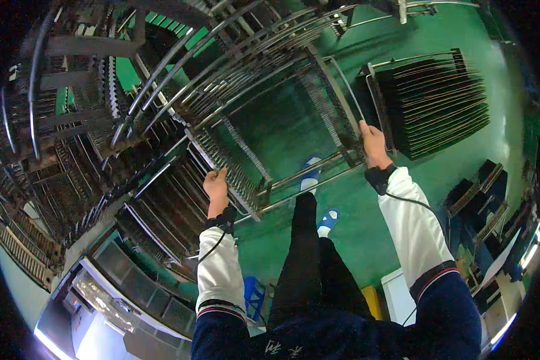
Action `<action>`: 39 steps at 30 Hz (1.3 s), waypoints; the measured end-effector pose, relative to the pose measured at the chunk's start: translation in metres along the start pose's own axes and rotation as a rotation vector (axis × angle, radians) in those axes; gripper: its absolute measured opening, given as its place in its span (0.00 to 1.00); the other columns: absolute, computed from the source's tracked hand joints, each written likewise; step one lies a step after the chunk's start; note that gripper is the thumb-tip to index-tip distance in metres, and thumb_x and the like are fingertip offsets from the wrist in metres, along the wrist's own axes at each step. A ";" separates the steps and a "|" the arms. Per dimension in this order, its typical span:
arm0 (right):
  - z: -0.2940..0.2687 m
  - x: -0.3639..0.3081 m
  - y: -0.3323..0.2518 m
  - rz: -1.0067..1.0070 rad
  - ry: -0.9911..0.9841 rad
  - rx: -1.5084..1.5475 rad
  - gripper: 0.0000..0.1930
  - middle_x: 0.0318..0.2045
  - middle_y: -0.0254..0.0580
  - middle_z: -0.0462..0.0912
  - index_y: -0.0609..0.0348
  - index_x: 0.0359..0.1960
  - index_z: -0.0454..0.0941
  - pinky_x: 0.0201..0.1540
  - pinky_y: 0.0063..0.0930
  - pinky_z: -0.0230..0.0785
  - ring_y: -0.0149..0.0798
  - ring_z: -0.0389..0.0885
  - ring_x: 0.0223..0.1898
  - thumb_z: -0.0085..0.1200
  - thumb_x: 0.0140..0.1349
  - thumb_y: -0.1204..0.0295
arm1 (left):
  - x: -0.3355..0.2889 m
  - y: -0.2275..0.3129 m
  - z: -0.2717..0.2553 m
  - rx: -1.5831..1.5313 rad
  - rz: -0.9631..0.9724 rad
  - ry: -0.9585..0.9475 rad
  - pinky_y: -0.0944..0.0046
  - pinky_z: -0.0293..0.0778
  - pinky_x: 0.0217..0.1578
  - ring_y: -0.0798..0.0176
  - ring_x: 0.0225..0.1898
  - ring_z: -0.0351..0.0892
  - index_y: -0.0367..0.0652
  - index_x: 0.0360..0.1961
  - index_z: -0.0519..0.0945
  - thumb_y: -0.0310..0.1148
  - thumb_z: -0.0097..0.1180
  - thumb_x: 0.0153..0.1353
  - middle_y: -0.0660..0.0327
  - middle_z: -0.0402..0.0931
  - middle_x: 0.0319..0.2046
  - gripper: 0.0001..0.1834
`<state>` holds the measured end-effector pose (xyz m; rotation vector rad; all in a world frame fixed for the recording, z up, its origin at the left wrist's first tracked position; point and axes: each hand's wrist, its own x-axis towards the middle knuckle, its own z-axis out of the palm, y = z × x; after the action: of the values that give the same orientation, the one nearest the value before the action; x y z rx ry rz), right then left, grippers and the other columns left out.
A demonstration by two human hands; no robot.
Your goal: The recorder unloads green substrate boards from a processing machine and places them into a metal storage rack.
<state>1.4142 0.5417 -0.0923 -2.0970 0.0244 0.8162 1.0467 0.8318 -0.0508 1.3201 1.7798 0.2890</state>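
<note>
An empty metal rack (pixel 333 103) with slotted, comb-like sides stands in front of me above the green floor. My left hand (pixel 216 187) is closed on the rack's left side, near its closer end. On the opposite side my right hand (pixel 375 144) grips the right-hand bar, fingers wrapped round it. Both forearms are in white sleeves with black bands and cables at the wrists. To the right of my right hand is another rack (pixel 444 105) filled with thin, dark, closely spaced sheets.
Several more metal racks (pixel 168 207) crowd the left side. Lower down stand a blue plastic item (pixel 255 298), a yellow object (pixel 372 302) and a white box (pixel 400 295). Dark slotted parts (pixel 477 201) lie at the right. My feet wear blue slippers (pixel 328 221).
</note>
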 end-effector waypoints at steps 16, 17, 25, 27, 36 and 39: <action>-0.008 -0.030 0.000 0.093 -0.059 0.078 0.21 0.14 0.27 0.60 0.64 0.16 0.65 0.21 0.24 0.49 0.23 0.54 0.19 0.47 0.62 0.61 | -0.004 -0.017 0.006 0.296 0.198 -0.046 0.65 0.55 0.18 0.72 0.17 0.55 0.36 0.15 0.67 0.35 0.58 0.51 0.66 0.59 0.12 0.17; -0.006 -0.029 0.005 0.075 -0.064 0.053 0.21 0.14 0.27 0.60 0.63 0.16 0.65 0.21 0.24 0.49 0.23 0.54 0.19 0.47 0.62 0.61 | -0.007 -0.014 0.006 0.323 0.235 -0.045 0.65 0.55 0.18 0.71 0.17 0.55 0.36 0.15 0.67 0.35 0.58 0.51 0.65 0.59 0.12 0.17; 0.001 -0.021 0.025 0.055 -0.016 0.088 0.21 0.13 0.24 0.59 0.61 0.14 0.66 0.20 0.23 0.48 0.23 0.53 0.18 0.49 0.60 0.60 | -0.009 -0.015 0.012 0.142 0.176 -0.019 0.64 0.54 0.18 0.70 0.17 0.55 0.36 0.16 0.67 0.34 0.60 0.46 0.66 0.58 0.12 0.16; -0.006 -0.025 0.017 0.103 0.017 0.153 0.20 0.14 0.24 0.59 0.60 0.15 0.67 0.21 0.22 0.47 0.22 0.53 0.19 0.49 0.60 0.60 | -0.012 -0.021 0.005 0.211 0.258 0.050 0.64 0.55 0.20 0.69 0.18 0.55 0.34 0.16 0.66 0.34 0.61 0.45 0.64 0.57 0.14 0.18; -0.116 -0.153 -0.031 0.186 0.102 0.250 0.17 0.18 0.24 0.62 0.54 0.19 0.68 0.23 0.18 0.45 0.21 0.55 0.22 0.48 0.61 0.57 | -0.105 0.078 -0.006 0.149 0.421 -0.053 0.70 0.55 0.21 0.72 0.20 0.54 0.36 0.15 0.65 0.26 0.64 0.43 0.67 0.56 0.17 0.17; -0.145 -0.193 -0.015 0.310 0.044 0.359 0.15 0.20 0.24 0.64 0.53 0.22 0.67 0.25 0.18 0.48 0.20 0.58 0.23 0.47 0.61 0.57 | -0.133 0.117 -0.003 0.249 0.594 -0.079 0.66 0.56 0.21 0.66 0.20 0.57 0.36 0.15 0.65 0.27 0.63 0.41 0.63 0.57 0.18 0.16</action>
<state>1.3454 0.3938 0.0868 -1.7903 0.4946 0.8735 1.1279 0.7658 0.0921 2.0008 1.3530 0.3367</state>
